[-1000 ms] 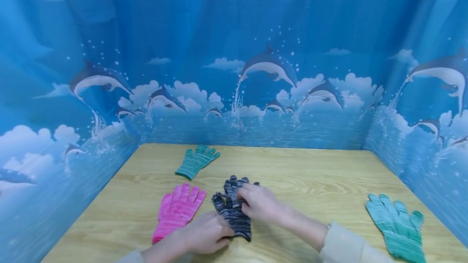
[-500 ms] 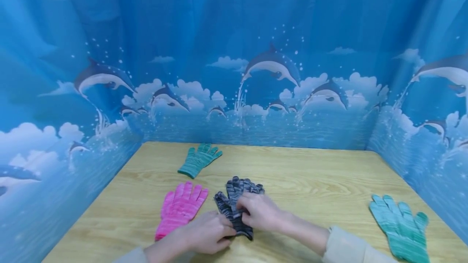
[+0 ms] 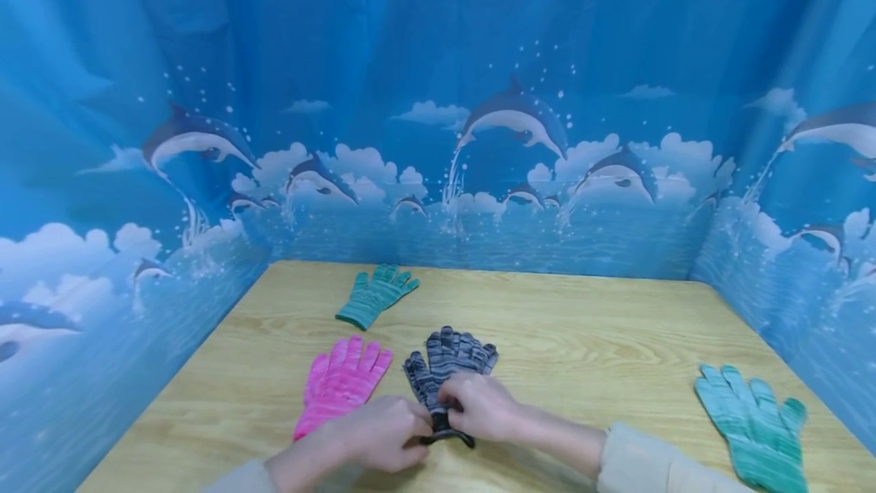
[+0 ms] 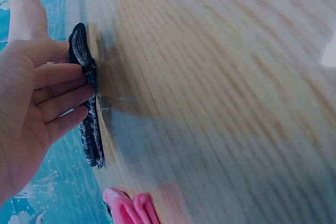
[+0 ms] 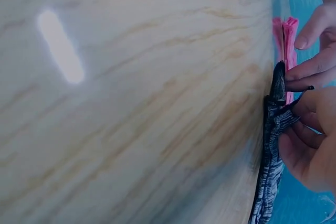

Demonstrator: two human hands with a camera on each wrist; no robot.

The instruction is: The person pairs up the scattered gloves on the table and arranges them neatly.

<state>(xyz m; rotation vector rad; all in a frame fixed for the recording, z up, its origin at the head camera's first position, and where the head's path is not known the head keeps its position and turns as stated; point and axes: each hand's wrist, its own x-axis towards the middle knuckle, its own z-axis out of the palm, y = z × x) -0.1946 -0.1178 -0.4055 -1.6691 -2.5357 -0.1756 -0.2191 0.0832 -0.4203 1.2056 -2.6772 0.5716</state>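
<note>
Blue curtains (image 3: 595,36) printed with dolphins rise behind and along both sides of a wood-grain worktop (image 3: 602,326). Nearest, a mint-green glove (image 3: 756,424) lies flat by the right edge, a broad span of wood between it and the hands. Near mid-width, toward the front, the left hand (image 3: 383,432) rests its fingers on the black cuff (image 3: 448,434) of a dark grey glove (image 3: 452,356), thumb apart, not gripping; the right hand (image 3: 482,405) pinches fabric near that cuff. A pink glove (image 3: 345,379) lies just beside, to the left. Farthest, a teal glove (image 3: 376,295) sits by the back edge, toward the back left corner.
</note>
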